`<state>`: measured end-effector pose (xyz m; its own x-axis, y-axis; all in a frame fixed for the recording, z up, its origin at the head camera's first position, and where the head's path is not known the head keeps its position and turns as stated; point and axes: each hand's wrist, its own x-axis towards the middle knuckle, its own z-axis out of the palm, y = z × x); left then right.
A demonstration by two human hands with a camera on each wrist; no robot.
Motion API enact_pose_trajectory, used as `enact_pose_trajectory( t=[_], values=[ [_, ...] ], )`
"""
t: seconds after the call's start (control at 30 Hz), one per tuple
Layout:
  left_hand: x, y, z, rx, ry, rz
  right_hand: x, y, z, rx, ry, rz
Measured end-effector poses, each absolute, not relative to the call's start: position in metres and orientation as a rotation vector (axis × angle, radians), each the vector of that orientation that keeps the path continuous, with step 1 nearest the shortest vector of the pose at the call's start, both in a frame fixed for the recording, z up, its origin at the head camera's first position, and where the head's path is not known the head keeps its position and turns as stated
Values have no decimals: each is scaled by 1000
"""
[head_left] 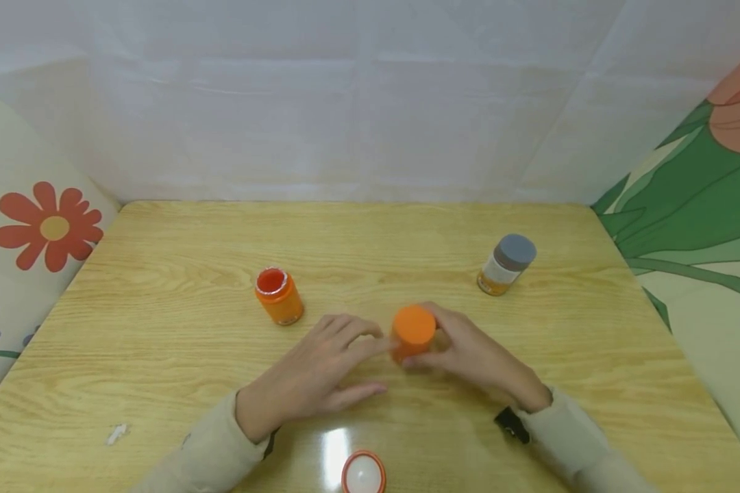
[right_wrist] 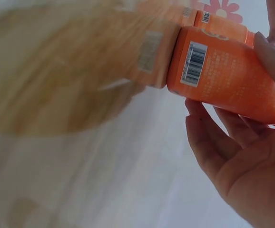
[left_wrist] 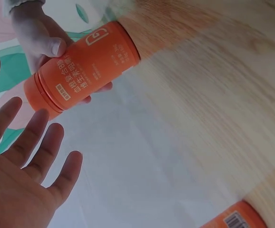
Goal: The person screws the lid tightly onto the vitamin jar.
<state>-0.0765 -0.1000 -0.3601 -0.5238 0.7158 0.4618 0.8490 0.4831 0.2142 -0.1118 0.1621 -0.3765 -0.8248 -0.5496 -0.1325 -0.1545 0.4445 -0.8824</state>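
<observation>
the fingers and thumb of my right hand (head_left: 471,352) are curled about the body of the capped orange bottle (left_wrist: 87,64), gripping it; my left hand (head_left: 311,370) is spread, fingers parted and holding nothing, its tips near the orange cap (head_left: 414,325) — whether one touches, i cannot tell. the bottle stands upright on the table (head_left: 191,260), between my hands. i judge it light and stiff, probably plastic, smooth enough to slip in a loose grip but hardly fragile; its contents are hidden, so the weight is a guess. best hold: the straight body, below the cap — rim left free. farther out: an uncapped orange jar (head_left: 284,305), left; a grey-lidded jar (head_left: 506,265), right; a loose round lid (head_left: 364,474), nearest me.
</observation>
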Motion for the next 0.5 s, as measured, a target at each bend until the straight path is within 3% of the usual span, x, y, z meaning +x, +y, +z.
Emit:
enact_pose_trajectory(
  t=[0.5],
  values=[
    [-76,-102,-363,-1345,-2464,-599,-128,169,-377,-687,2448,-1317]
  ],
)
